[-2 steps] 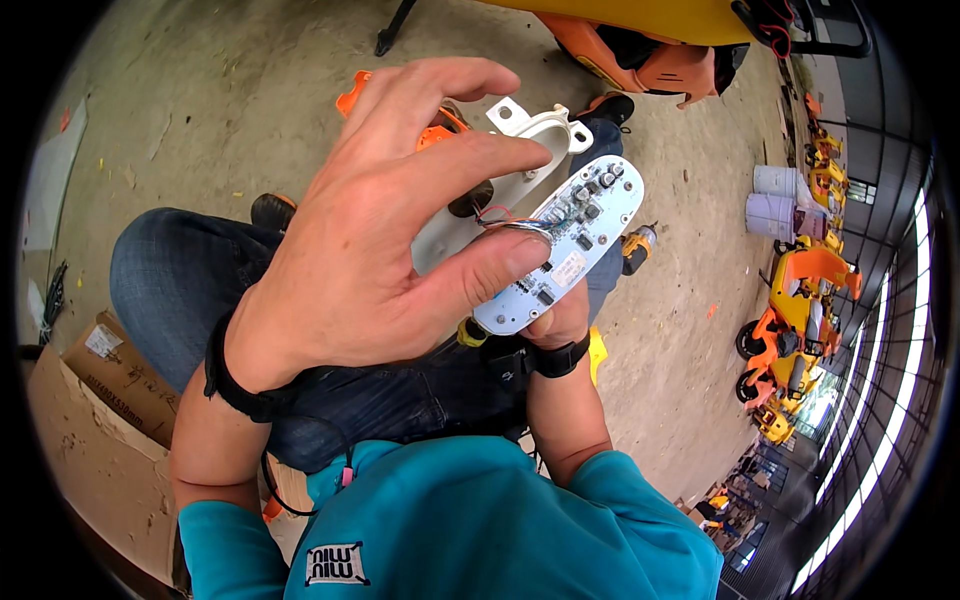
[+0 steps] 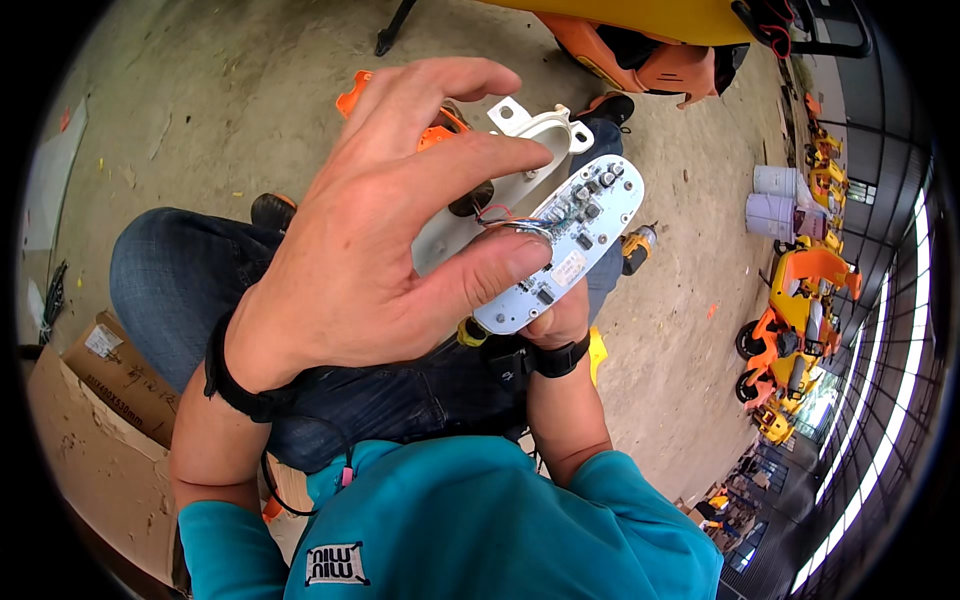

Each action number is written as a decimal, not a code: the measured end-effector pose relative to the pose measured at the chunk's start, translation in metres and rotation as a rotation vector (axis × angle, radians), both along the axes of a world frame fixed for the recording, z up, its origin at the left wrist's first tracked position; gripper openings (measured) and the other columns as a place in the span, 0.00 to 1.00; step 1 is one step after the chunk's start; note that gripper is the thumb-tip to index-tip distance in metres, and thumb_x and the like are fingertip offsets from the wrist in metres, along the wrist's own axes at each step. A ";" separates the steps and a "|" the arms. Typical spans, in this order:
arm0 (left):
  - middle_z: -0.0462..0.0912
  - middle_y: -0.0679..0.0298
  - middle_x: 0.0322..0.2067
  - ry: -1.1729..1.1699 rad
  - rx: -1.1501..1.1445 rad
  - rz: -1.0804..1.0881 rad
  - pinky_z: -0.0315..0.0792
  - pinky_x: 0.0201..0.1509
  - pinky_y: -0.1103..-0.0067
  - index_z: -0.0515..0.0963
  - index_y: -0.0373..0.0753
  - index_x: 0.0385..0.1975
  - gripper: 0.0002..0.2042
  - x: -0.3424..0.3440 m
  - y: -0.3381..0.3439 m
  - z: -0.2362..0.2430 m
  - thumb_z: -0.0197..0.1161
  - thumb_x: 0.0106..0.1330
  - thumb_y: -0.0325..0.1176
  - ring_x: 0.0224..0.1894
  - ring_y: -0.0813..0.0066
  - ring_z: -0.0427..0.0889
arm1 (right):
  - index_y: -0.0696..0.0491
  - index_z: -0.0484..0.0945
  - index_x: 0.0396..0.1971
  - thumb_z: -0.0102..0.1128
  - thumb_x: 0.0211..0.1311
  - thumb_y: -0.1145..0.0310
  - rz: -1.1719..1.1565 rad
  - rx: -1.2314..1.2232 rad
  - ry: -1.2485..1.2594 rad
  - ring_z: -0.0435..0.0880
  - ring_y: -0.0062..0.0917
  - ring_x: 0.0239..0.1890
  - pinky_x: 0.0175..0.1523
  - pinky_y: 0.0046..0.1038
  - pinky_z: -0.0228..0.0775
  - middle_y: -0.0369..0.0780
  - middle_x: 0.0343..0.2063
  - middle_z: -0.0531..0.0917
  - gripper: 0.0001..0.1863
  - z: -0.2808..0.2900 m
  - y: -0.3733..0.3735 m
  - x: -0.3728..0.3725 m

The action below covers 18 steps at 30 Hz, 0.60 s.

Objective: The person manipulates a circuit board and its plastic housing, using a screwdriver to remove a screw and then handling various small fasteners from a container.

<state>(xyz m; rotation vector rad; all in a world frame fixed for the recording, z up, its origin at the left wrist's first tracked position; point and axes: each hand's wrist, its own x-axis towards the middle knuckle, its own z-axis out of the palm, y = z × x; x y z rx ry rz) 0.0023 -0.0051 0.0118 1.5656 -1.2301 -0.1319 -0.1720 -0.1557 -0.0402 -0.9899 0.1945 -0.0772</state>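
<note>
Left hand (image 2: 350,250): spread wide, thumb over the circuit board (image 2: 572,262), index finger reaching across a white housing (image 2: 548,178).
Circuit board: slanted above jeans-clad legs (image 2: 400,405), thin wires (image 2: 502,221) at its left edge.
Right hand (image 2: 562,315): below the board's lower end, partly hidden; its grip cannot be made out.
Floor (image 2: 690,330): a power drill (image 2: 637,247) beyond the board.
Background: pale buckets (image 2: 770,216), orange-and-yellow vehicles (image 2: 795,300).

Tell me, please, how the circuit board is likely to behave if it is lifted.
The circuit board is probably stiff, as it looks flat throughout. It may be fragile, since small components stand exposed on its face. The thin coloured wires meeting it might tug.
</note>
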 end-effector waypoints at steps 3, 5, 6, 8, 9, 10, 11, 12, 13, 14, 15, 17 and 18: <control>0.72 0.47 0.59 0.006 0.003 -0.007 0.67 0.61 0.64 0.82 0.37 0.50 0.23 0.000 0.000 0.000 0.66 0.61 0.47 0.59 0.52 0.72 | 0.62 0.68 0.62 0.82 0.41 0.62 0.013 0.049 -0.029 0.81 0.33 0.57 0.62 0.35 0.72 0.45 0.56 0.80 0.47 0.000 -0.001 0.002; 0.72 0.47 0.59 0.000 0.012 -0.012 0.67 0.61 0.64 0.81 0.37 0.51 0.23 0.000 0.001 0.001 0.67 0.61 0.47 0.59 0.52 0.72 | 0.62 0.68 0.63 0.82 0.41 0.61 0.014 0.068 -0.015 0.81 0.33 0.56 0.62 0.35 0.72 0.46 0.56 0.80 0.47 0.000 -0.001 0.003; 0.72 0.47 0.59 -0.009 0.007 -0.011 0.67 0.61 0.64 0.81 0.37 0.51 0.23 0.000 0.001 0.001 0.67 0.61 0.47 0.59 0.52 0.72 | 0.62 0.68 0.63 0.82 0.41 0.61 0.015 0.068 -0.008 0.81 0.33 0.56 0.62 0.35 0.72 0.45 0.55 0.80 0.48 -0.002 -0.001 0.002; 0.72 0.47 0.59 -0.026 -0.001 -0.010 0.66 0.61 0.64 0.81 0.37 0.51 0.23 0.000 0.000 -0.001 0.67 0.60 0.46 0.58 0.52 0.72 | 0.62 0.68 0.63 0.82 0.41 0.60 0.013 0.062 -0.003 0.81 0.33 0.56 0.61 0.35 0.73 0.45 0.54 0.80 0.48 -0.003 -0.002 0.003; 0.72 0.47 0.59 -0.025 -0.004 -0.010 0.67 0.61 0.65 0.81 0.37 0.51 0.23 0.000 0.000 -0.001 0.67 0.60 0.46 0.58 0.53 0.72 | 0.62 0.68 0.62 0.82 0.41 0.59 0.009 0.055 -0.004 0.82 0.32 0.55 0.61 0.34 0.73 0.45 0.54 0.81 0.48 -0.003 -0.002 0.004; 0.72 0.47 0.59 -0.025 -0.006 -0.010 0.67 0.60 0.65 0.81 0.38 0.51 0.23 0.000 0.000 -0.001 0.68 0.60 0.46 0.58 0.53 0.72 | 0.62 0.68 0.62 0.82 0.41 0.59 0.009 0.051 0.002 0.82 0.32 0.55 0.60 0.34 0.73 0.45 0.53 0.81 0.48 -0.003 -0.003 0.005; 0.72 0.47 0.59 -0.024 -0.008 -0.010 0.68 0.60 0.65 0.81 0.38 0.51 0.23 0.000 0.000 -0.001 0.68 0.60 0.46 0.58 0.53 0.72 | 0.62 0.68 0.62 0.82 0.41 0.58 0.009 0.047 0.008 0.82 0.32 0.55 0.60 0.34 0.73 0.45 0.53 0.81 0.47 -0.003 -0.003 0.005; 0.72 0.47 0.58 -0.004 -0.016 -0.006 0.68 0.59 0.66 0.81 0.37 0.51 0.23 0.000 0.000 -0.001 0.68 0.60 0.45 0.58 0.54 0.73 | 0.62 0.69 0.61 0.82 0.41 0.58 0.012 0.046 0.020 0.82 0.33 0.54 0.60 0.35 0.73 0.45 0.52 0.81 0.47 -0.004 -0.005 0.005; 0.72 0.47 0.57 0.016 -0.023 -0.002 0.69 0.59 0.67 0.81 0.36 0.51 0.23 -0.001 0.000 0.000 0.68 0.60 0.45 0.57 0.55 0.73 | 0.62 0.69 0.61 0.82 0.41 0.57 0.016 0.045 0.033 0.82 0.33 0.54 0.61 0.35 0.73 0.45 0.51 0.81 0.46 -0.004 -0.006 0.005; 0.73 0.47 0.56 0.036 -0.030 0.002 0.69 0.58 0.67 0.81 0.35 0.51 0.23 -0.002 0.001 0.000 0.68 0.60 0.44 0.56 0.56 0.74 | 0.61 0.70 0.60 0.82 0.42 0.57 -0.008 0.036 0.066 0.83 0.31 0.52 0.56 0.33 0.74 0.45 0.51 0.81 0.45 -0.002 -0.005 0.005; 0.73 0.48 0.55 0.053 -0.034 0.003 0.70 0.57 0.68 0.81 0.34 0.51 0.23 -0.002 0.001 0.000 0.68 0.60 0.43 0.54 0.57 0.74 | 0.61 0.70 0.59 0.81 0.42 0.57 -0.035 0.024 0.100 0.83 0.30 0.49 0.52 0.30 0.76 0.45 0.50 0.82 0.45 0.004 -0.003 0.007; 0.74 0.49 0.52 0.088 -0.042 0.005 0.72 0.54 0.70 0.80 0.33 0.49 0.22 -0.003 0.002 0.001 0.69 0.59 0.41 0.51 0.60 0.75 | 0.61 0.71 0.58 0.81 0.43 0.57 -0.048 0.037 0.113 0.84 0.26 0.43 0.43 0.25 0.77 0.46 0.49 0.82 0.43 0.006 -0.005 0.008; 0.75 0.50 0.49 0.084 -0.063 0.001 0.72 0.51 0.71 0.80 0.32 0.48 0.21 -0.001 0.003 0.002 0.69 0.59 0.40 0.48 0.61 0.76 | 0.61 0.71 0.58 0.81 0.43 0.57 -0.030 0.061 0.092 0.84 0.24 0.39 0.37 0.22 0.76 0.46 0.48 0.82 0.43 0.007 -0.008 0.009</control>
